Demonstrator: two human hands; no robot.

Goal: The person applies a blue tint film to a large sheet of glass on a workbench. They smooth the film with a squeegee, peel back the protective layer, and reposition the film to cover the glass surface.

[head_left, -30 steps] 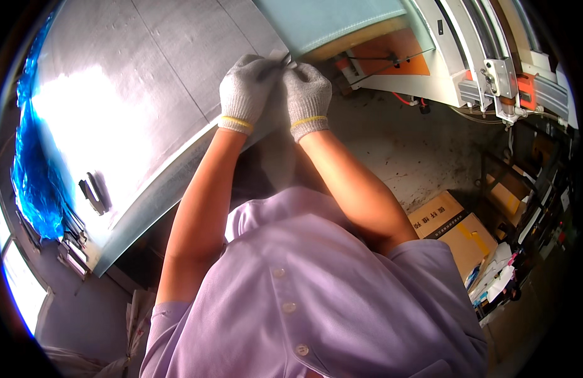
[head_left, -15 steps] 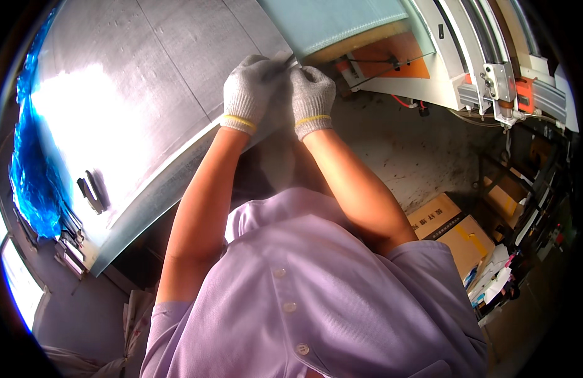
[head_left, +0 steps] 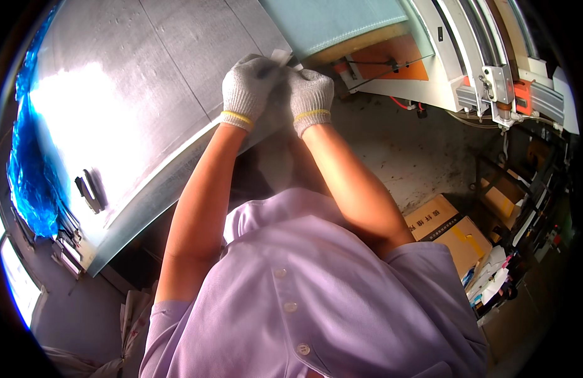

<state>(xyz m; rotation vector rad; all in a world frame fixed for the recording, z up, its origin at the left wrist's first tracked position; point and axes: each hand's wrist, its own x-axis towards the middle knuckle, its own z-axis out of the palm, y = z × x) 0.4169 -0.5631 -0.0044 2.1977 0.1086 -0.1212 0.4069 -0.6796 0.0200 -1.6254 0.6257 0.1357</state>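
Note:
Both my hands wear pale knitted gloves with yellow cuff lines and meet near the far right corner of a grey metal-topped table (head_left: 178,38). My left hand (head_left: 246,88) is closed, and a small flat whitish piece (head_left: 280,57) sticks out past its fingertips. Close beside it, my right hand (head_left: 311,94) is pinched shut at the same spot. A tiny white edge shows at its fingertips, but the gloves hide most of what is between them. I cannot tell whether both hands grip one piece.
A black folding-knife-like tool (head_left: 89,191) lies on the table's near left part, beside crumpled blue plastic film (head_left: 33,170). To the right stands a machine with white rails (head_left: 486,63) and a pale green top (head_left: 342,22). Cardboard boxes (head_left: 452,230) sit on the floor.
The whitish piece now shows above my left fingertips, where a darker grey sliver showed between the hands before. Both hands have shifted only slightly.

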